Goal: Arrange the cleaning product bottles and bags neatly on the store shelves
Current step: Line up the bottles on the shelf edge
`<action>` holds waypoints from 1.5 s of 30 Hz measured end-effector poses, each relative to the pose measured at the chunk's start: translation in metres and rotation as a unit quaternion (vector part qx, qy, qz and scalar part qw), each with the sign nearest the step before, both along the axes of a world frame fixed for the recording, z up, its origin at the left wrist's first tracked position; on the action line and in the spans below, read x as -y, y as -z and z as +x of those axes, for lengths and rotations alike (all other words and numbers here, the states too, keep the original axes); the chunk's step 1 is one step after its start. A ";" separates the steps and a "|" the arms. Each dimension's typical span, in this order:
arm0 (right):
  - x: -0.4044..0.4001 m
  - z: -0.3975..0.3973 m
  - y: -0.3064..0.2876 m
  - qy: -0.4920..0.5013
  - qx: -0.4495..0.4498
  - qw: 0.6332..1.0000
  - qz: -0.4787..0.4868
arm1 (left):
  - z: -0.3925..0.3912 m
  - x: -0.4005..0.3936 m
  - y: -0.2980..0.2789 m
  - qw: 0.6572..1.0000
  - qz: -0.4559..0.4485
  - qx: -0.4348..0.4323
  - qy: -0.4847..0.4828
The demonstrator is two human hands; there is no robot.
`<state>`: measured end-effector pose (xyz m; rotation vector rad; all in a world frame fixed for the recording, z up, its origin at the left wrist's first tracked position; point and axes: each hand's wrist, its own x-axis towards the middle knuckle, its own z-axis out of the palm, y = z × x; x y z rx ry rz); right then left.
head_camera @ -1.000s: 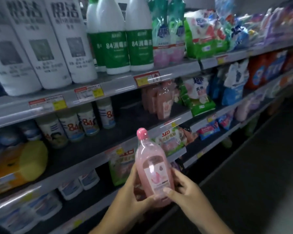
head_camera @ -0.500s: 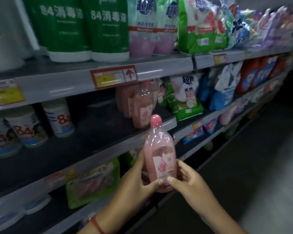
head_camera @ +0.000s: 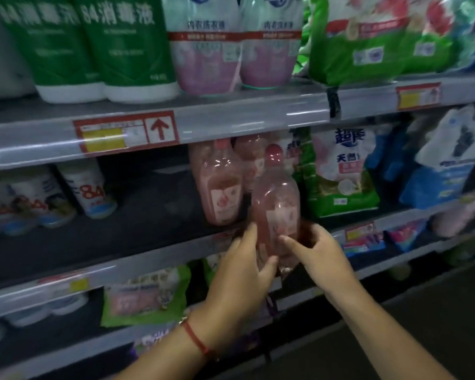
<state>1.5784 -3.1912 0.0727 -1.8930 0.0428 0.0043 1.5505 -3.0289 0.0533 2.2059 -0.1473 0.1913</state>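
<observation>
We grip the translucent pink plastic bottle point(head_camera: 275, 207) with left hand point(head_camera: 240, 266) and right hand point(head_camera: 320, 249) | bottle upright at middle dark shelf point(head_camera: 154, 259) edge, not yet set down | matching pink bottles point(head_camera: 221, 185) already shelved behind.

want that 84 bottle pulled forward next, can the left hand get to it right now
Probably not yet: the left hand grips the pink bottle together with the right hand. Once freed, the dark shelf beside the 84 bottle looks open.
</observation>
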 end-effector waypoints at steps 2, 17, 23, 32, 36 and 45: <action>0.005 0.024 -0.009 -0.041 0.032 0.999 0.007 | 0.002 0.014 -0.012 0.998 -0.050 0.006 -0.026; 0.001 0.123 0.017 -0.134 0.110 0.985 0.006 | 0.063 0.058 -0.011 0.986 0.009 0.023 -0.162; 0.001 0.123 0.022 -0.128 0.118 0.985 -0.002 | 0.061 0.056 -0.012 0.983 0.048 0.015 -0.178; 0.032 0.069 -0.007 -0.225 0.190 0.883 -0.366 | 0.000 0.011 -0.030 0.934 0.310 -0.036 -0.172; 0.013 0.033 -0.027 -0.293 0.233 0.797 -0.474 | -0.033 -0.026 -0.031 0.904 0.379 -0.058 -0.188; -0.118 -0.039 -0.036 -0.354 0.278 0.756 -0.475 | -0.131 -0.159 -0.032 0.872 0.413 -0.066 -0.254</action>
